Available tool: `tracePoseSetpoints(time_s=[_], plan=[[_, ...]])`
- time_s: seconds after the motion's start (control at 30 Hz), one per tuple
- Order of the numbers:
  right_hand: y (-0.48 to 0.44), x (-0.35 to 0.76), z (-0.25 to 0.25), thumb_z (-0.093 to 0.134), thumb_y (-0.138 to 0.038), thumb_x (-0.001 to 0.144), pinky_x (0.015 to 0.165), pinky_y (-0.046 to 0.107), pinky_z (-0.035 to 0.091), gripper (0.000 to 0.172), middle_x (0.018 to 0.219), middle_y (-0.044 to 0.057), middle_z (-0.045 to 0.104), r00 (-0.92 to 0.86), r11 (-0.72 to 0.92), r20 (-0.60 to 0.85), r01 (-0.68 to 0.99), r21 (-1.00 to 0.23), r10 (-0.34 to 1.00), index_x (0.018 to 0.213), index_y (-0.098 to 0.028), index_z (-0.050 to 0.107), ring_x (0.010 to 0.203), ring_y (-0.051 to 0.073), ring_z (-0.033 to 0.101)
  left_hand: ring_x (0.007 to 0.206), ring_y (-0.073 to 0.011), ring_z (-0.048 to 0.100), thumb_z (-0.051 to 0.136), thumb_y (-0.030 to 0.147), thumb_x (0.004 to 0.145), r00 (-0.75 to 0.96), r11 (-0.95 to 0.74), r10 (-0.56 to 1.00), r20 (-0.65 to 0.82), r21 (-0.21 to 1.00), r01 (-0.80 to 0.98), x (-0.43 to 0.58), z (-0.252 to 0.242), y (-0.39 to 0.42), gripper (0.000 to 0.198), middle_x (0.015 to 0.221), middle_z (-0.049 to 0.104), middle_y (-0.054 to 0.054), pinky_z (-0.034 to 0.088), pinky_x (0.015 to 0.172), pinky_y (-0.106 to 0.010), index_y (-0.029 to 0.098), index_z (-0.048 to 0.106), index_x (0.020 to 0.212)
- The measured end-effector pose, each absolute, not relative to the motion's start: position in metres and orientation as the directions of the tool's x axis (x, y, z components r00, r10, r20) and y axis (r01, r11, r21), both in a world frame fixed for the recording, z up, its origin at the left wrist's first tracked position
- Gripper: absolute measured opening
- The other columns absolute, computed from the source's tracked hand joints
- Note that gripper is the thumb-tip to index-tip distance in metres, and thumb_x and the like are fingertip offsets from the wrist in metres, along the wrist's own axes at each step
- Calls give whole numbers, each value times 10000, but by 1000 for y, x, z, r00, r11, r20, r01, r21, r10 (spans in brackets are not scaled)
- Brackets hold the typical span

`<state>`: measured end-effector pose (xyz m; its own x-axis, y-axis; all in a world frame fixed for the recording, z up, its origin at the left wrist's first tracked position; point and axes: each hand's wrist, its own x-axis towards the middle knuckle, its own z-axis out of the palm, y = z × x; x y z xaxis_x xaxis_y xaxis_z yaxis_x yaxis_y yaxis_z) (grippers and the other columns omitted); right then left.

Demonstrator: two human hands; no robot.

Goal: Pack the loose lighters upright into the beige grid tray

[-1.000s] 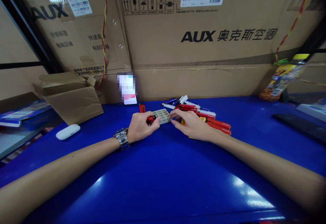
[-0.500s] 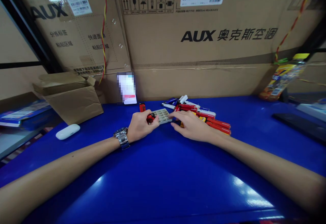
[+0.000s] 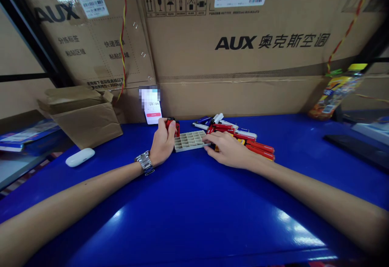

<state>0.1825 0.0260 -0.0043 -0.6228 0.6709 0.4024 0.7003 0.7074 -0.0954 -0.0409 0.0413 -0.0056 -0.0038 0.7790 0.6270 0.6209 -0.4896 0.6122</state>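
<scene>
My left hand (image 3: 163, 143), with a metal watch on its wrist, is closed around a small red and black object (image 3: 170, 120) whose kind I cannot make out. More red (image 3: 177, 128) shows just right of the thumb; whether it is a second piece is unclear. To the right of that hand, a pale tray with small compartments (image 3: 190, 140) lies on the blue table (image 3: 194, 202). At the tray's right end my right hand (image 3: 226, 149) grips its edge with curled fingers. Behind the right hand lies a pile of red, white and blue marker pens (image 3: 225, 127), partly hidden, with yellow pieces among them.
A lit phone (image 3: 152, 107) leans against the large cardboard box (image 3: 188, 64) at the back. On the left are an open carton (image 3: 88, 121) and a white earphone-like case (image 3: 80, 157). A yellow-capped bottle (image 3: 336, 92) and a dark flat object (image 3: 355, 151) are on the right.
My left hand has moved left and back from the tray, carrying the red and black object beside where another red one stood. More of the tray now shows. My right hand has hardly moved.
</scene>
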Motion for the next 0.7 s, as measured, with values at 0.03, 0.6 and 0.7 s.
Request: tracePoseSetpoints(time_s=[0.03,0.6,0.7], plan=[[26,183,-4,448,-213,857,720,320,412,192,898,74,649,-624,706,402,702,-89,671,972,-173,597,795,187,583,763,-175,537,363,334,945,-25,-478,765,644,593,649,-42,-6,43,171,822,561,-44,426,672,-313,192,453,912],[25,183,-3,452,-215,844,709,333,412,212,905,83,645,-625,718,408,686,-121,666,975,-170,612,803,192,578,689,-151,573,437,205,905,96,-540,767,635,556,632,-47,-10,51,268,785,607,-22,458,644,-300,214,509,1163],[25,183,-3,453,-217,843,700,333,411,219,913,83,648,-622,718,411,684,-127,666,983,-173,615,802,194,577,678,-146,569,460,205,894,107,-556,749,654,533,638,-47,-10,52,245,780,602,-17,456,625,-289,227,528,1129]])
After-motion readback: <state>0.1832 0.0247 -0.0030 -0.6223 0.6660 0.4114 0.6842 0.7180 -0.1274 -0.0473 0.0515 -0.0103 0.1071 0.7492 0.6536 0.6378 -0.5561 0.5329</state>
